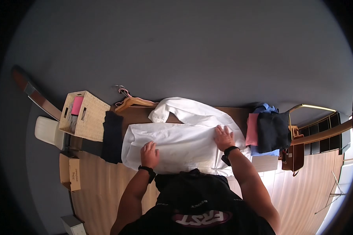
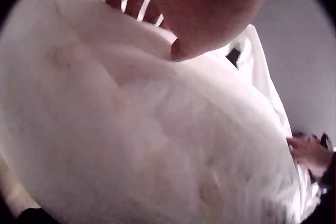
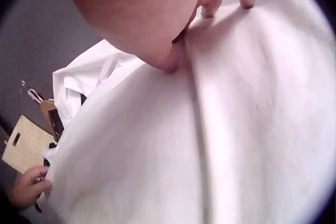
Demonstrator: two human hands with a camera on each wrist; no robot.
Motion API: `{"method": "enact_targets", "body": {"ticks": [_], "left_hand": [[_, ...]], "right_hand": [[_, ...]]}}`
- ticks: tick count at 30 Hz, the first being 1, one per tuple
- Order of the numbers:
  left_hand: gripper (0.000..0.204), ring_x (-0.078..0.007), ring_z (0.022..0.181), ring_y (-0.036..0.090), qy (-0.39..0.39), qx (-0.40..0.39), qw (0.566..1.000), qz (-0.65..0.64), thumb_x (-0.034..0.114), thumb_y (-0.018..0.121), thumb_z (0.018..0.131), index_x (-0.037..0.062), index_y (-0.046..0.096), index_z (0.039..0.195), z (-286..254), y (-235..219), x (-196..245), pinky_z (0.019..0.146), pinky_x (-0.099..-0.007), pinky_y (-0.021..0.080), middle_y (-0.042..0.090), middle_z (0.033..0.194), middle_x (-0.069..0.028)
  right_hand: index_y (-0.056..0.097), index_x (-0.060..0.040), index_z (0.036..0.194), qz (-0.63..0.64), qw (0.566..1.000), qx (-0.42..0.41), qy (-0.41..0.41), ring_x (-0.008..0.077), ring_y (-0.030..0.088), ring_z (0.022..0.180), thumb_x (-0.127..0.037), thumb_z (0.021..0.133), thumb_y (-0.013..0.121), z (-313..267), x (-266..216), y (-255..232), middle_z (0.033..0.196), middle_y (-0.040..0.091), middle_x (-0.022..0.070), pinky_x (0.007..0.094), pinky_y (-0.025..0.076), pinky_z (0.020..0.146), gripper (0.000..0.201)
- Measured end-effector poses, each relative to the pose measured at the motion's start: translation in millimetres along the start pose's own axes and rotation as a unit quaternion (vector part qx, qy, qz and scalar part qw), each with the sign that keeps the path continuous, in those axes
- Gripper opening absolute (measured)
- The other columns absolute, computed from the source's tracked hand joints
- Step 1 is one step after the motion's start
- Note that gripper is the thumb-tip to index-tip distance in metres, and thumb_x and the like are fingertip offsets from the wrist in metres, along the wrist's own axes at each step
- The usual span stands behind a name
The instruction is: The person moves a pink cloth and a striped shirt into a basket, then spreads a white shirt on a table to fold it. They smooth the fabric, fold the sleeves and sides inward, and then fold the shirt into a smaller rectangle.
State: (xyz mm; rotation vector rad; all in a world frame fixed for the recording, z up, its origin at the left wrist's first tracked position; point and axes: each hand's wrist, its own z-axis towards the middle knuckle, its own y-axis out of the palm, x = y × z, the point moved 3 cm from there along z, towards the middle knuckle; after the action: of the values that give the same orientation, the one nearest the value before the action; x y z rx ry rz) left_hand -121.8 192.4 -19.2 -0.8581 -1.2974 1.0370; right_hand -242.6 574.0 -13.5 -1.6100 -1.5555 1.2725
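A white long-sleeved shirt [image 1: 180,145] lies spread across the table, its body running left to right and one sleeve [image 1: 192,109] bent along the far side. My left hand [image 1: 150,155] rests on the near left part of the shirt, fingers slightly spread. Toward the shirt's right end, my right hand [image 1: 224,138] lies with fingers extended on the cloth. In the right wrist view, a long fold runs through the white fabric [image 3: 262,103] from below the thumb. The left wrist view shows wrinkled cloth [image 2: 131,129] beneath the left hand's fingers.
Left of the shirt are a dark folded garment [image 1: 113,137] and a woven basket [image 1: 94,117] with clothes inside. Wooden hangers [image 1: 135,102] lie at the back edge. On the right sit a pink cloth [image 1: 252,129] and dark folded clothes [image 1: 273,131]. A cardboard box [image 1: 70,172] stands lower left.
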Motion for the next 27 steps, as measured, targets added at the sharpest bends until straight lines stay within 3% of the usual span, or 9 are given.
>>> {"method": "enact_targets", "body": {"ticks": [3, 6, 8, 10, 16, 19, 23, 25, 27], "left_hand": [[0.046, -0.0365, 0.126, 0.047, -0.119, -0.053, 0.991, -0.011, 0.026, 0.061, 0.088, 0.0011, 0.055, 0.126, -2.4, 22.4, -41.8, 0.106, -0.0455, 0.038, 0.052, 0.135, -0.0183], [0.054, -0.0377, 0.129, 0.045, -0.192, -0.074, 0.978, 0.007, 0.031, 0.059, 0.091, 0.0026, 0.049, 0.136, 9.4, 37.0, -69.9, 0.11, -0.0443, 0.036, 0.047, 0.143, -0.0189], [0.056, -0.0363, 0.13, 0.044, -0.183, -0.094, 0.978, 0.026, 0.033, 0.059, 0.091, 0.0047, 0.048, 0.137, 16.6, 33.7, -79.1, 0.11, -0.0447, 0.036, 0.045, 0.146, -0.0157], [0.058, -0.0326, 0.131, 0.044, -0.192, -0.146, 0.967, 0.087, 0.037, 0.058, 0.09, 0.0107, 0.047, 0.141, 31.9, 17.6, -70.1, 0.109, -0.0453, 0.034, 0.042, 0.15, -0.0087], [0.058, -0.0305, 0.132, 0.043, -0.092, -0.122, 0.977, 0.15, 0.035, 0.059, 0.089, 0.0157, 0.046, 0.142, 56.2, 13.2, -56.9, 0.11, -0.0459, 0.03, 0.041, 0.151, -0.0074], [0.056, -0.0323, 0.131, 0.046, -0.151, -0.148, 0.967, 0.141, 0.029, 0.06, 0.089, 0.0136, 0.045, 0.141, 69.6, 11.2, -50.0, 0.108, -0.045, 0.035, 0.041, 0.15, -0.011], [0.055, -0.0349, 0.125, 0.051, -0.235, -0.06, 0.97, 0.002, 0.02, 0.062, 0.087, 0.01, 0.044, 0.138, 90.2, 25.2, -83.8, 0.102, -0.0422, 0.044, 0.043, 0.146, -0.0173], [0.053, -0.0346, 0.122, 0.054, -0.248, -0.034, 0.968, 0.021, 0.019, 0.063, 0.086, 0.0087, 0.045, 0.135, 99.1, 15.1, -86.0, 0.099, -0.0434, 0.047, 0.052, 0.136, -0.018], [0.05, -0.0366, 0.115, 0.058, -0.287, -0.081, 0.955, 0.006, 0.019, 0.063, 0.086, 0.0078, 0.047, 0.132, 108.7, 8.9, -87.7, 0.095, -0.0449, 0.049, 0.059, 0.124, -0.0183]], "right_hand": [[0.031, -0.0151, 0.151, 0.038, 0.998, 0.032, 0.026, 0.0328, 0.017, 0.148, -0.027, 0.091, 0.055, -2.0, 12.1, 8.2, 0.16, 0.024, 0.005, 0.0597, 0.016, 0.117, 0.066], [0.03, -0.0077, 0.15, 0.074, 0.988, 0.124, 0.047, 0.0343, 0.016, 0.148, -0.026, 0.09, 0.055, -0.1, 44.2, 35.1, 0.159, 0.023, 0.0147, 0.0501, 0.014, 0.12, 0.068], [0.029, -0.0029, 0.15, 0.083, 0.986, 0.135, 0.055, 0.0363, 0.018, 0.147, -0.025, 0.09, 0.054, -4.9, 51.5, 37.9, 0.158, 0.023, 0.0179, 0.0429, 0.014, 0.122, 0.068], [0.03, -0.0012, 0.149, 0.094, 0.985, 0.133, 0.056, 0.039, 0.018, 0.146, -0.023, 0.089, 0.056, -11.0, 50.6, 33.5, 0.158, 0.023, 0.0199, 0.0436, 0.015, 0.121, 0.069], [0.029, -0.0001, 0.149, 0.059, 0.987, 0.138, 0.057, 0.04, 0.019, 0.146, -0.022, 0.089, 0.057, -6.7, 56.6, 42.7, 0.158, 0.022, 0.0214, 0.0441, 0.016, 0.121, 0.07], [0.028, 0.0001, 0.149, 0.066, 0.988, 0.13, 0.053, 0.0402, 0.019, 0.146, -0.021, 0.088, 0.058, -5.9, 58.4, 40.9, 0.158, 0.022, 0.0216, 0.0448, 0.016, 0.121, 0.071], [0.028, 0.0012, 0.149, 0.079, 0.988, 0.126, 0.046, 0.0412, 0.019, 0.145, -0.019, 0.086, 0.059, -7.1, 57.5, 35.4, 0.157, 0.022, 0.0227, 0.0455, 0.016, 0.121, 0.072], [0.028, 0.0016, 0.149, 0.075, 0.987, 0.13, 0.05, 0.0417, 0.019, 0.145, -0.018, 0.086, 0.059, -6.6, 55.2, 35.5, 0.157, 0.022, 0.0234, 0.0454, 0.016, 0.121, 0.073], [0.028, 0.002, 0.149, 0.073, 0.987, 0.135, 0.051, 0.0421, 0.019, 0.145, -0.018, 0.085, 0.06, -5.2, 55.3, 36.7, 0.157, 0.022, 0.0238, 0.0454, 0.016, 0.121, 0.074]]}}
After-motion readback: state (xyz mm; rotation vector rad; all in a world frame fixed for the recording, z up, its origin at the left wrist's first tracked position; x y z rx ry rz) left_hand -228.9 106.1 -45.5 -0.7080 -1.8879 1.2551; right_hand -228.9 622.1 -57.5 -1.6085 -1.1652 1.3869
